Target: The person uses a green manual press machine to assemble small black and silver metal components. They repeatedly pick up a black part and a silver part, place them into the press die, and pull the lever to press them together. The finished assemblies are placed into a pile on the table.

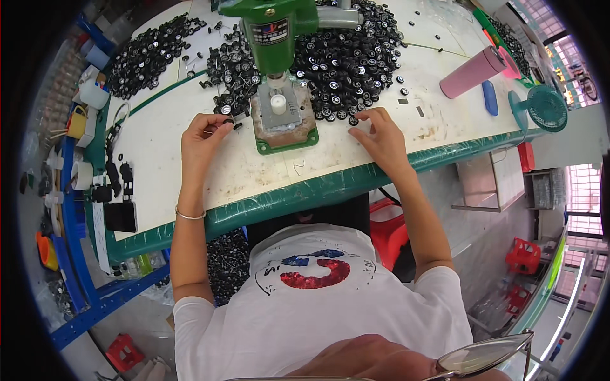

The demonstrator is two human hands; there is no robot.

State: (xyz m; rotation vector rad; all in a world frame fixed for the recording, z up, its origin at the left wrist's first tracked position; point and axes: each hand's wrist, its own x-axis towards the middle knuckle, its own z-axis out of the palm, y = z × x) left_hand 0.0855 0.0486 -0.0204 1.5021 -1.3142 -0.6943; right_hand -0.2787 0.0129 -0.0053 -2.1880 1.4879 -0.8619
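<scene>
Left of the green hand press, my left hand pinches a small black toy wheel, partly covered by the fingertips. Another dark piece lies right beside those fingertips. My right hand is at the near edge of a large pile of black wheels, thumb and forefinger closed round one small wheel with a silvery hub. Between the hands, a round white fixture sits on the press's metal base plate, under the ram.
Wheels on axles lie left of the press, with another wheel heap farther left. A pink tumbler, a blue case and a teal fan stand on the right. A dark phone-like slab lies near the left corner.
</scene>
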